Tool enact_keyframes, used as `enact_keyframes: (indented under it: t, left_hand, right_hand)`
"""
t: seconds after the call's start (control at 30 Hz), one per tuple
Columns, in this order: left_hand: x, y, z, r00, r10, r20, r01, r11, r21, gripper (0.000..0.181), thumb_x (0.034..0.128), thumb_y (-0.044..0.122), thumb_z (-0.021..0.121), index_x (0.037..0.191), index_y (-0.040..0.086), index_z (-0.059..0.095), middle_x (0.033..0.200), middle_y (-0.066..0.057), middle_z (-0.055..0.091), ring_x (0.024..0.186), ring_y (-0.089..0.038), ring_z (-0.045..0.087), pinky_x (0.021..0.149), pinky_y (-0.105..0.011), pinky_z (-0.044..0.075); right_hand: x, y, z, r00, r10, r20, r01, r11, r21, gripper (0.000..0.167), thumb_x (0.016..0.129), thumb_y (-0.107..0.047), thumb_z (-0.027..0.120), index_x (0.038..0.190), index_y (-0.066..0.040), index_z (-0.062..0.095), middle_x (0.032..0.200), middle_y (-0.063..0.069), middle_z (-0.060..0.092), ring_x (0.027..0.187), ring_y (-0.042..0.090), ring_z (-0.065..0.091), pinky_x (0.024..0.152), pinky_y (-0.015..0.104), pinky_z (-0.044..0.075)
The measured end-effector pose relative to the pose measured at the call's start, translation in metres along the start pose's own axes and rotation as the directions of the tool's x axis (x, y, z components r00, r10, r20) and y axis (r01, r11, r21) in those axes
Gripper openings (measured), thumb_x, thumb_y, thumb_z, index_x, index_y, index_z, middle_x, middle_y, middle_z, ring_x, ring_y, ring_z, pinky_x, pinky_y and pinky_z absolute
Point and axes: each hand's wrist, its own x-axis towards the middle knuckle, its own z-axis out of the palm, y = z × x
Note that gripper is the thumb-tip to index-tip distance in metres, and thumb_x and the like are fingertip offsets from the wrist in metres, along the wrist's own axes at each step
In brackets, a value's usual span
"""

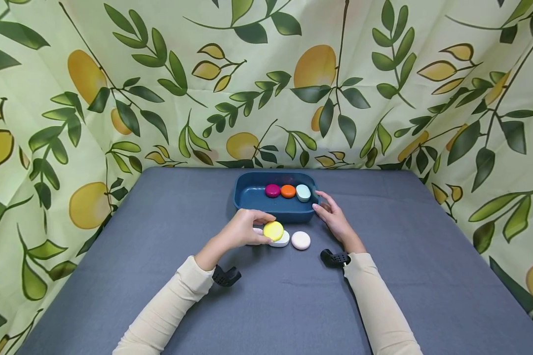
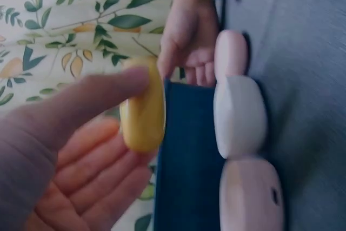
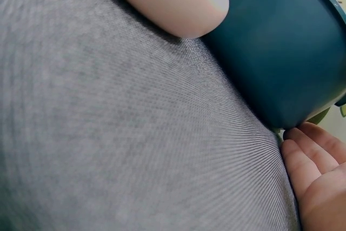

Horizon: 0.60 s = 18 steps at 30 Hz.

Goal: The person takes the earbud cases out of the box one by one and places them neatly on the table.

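My left hand point(image 1: 247, 228) pinches a yellow rounded case point(image 1: 273, 230) between thumb and fingers, held up in front of the blue bin point(image 1: 271, 215). Below it on the cloth sit a white case point(image 2: 242, 116) and two pale pink cases, one point(image 1: 301, 240) to the right and one point(image 2: 251, 196) partly hidden by the left hand in the head view. That hidden one shows a small dark slot in the left wrist view. At the bin's right end rests my right hand point(image 1: 335, 219), its fingers fairly straight against the wall.
Inside the bin, toward its right side, a magenta case point(image 1: 273, 191), an orange case point(image 1: 288, 191) and a pale mint case point(image 1: 303, 193) stand in a row. A grey cloth point(image 1: 284, 305) covers the table. Behind it hangs a leaf-patterned curtain point(image 1: 266, 59).
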Motion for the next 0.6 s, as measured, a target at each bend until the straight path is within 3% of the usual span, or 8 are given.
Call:
enact_keyframes:
  t: [0.2,0.37,0.6]
  left_hand:
    - [-0.015,-0.016,0.001,0.993,0.085,0.086,-0.088,0.995,0.037,0.051,0.0706,0.020,0.086,0.115,0.003,0.069,0.113,-0.009,0.073,0.102,-0.020,0.069,0.093,-0.034,0.056]
    - [-0.024,-0.025,0.002,0.984,0.116,0.136,-0.118,0.993,0.009,0.050,0.0696,0.016,0.086,0.114,0.001,0.069,0.113,-0.012,0.072,0.102,-0.021,0.070,0.089,-0.031,0.058]
    - [-0.032,-0.030,-0.001,0.973,0.146,0.178,-0.154,0.987,0.034,0.048,0.0685,0.016,0.086,0.112,0.001,0.070,0.109,-0.012,0.074,0.096,-0.018,0.072,0.086,-0.029,0.058]
  right_hand:
    - [0.000,-0.001,0.000,1.000,-0.003,-0.004,0.003,1.000,-0.006,0.054,0.100,-0.025,0.050,0.150,-0.018,0.028,0.161,0.023,0.013,0.151,0.038,0.014,0.121,0.056,0.021]
    - [-0.001,-0.002,0.000,1.000,-0.001,-0.010,0.001,1.000,0.000,0.054,0.100,-0.024,0.051,0.149,-0.019,0.029,0.161,0.023,0.012,0.151,0.038,0.013,0.121,0.055,0.021]
    - [0.000,-0.001,0.001,1.000,-0.006,-0.011,0.006,1.000,0.015,0.055,0.100,-0.024,0.052,0.149,-0.017,0.028,0.160,0.025,0.014,0.150,0.038,0.015,0.121,0.054,0.021]
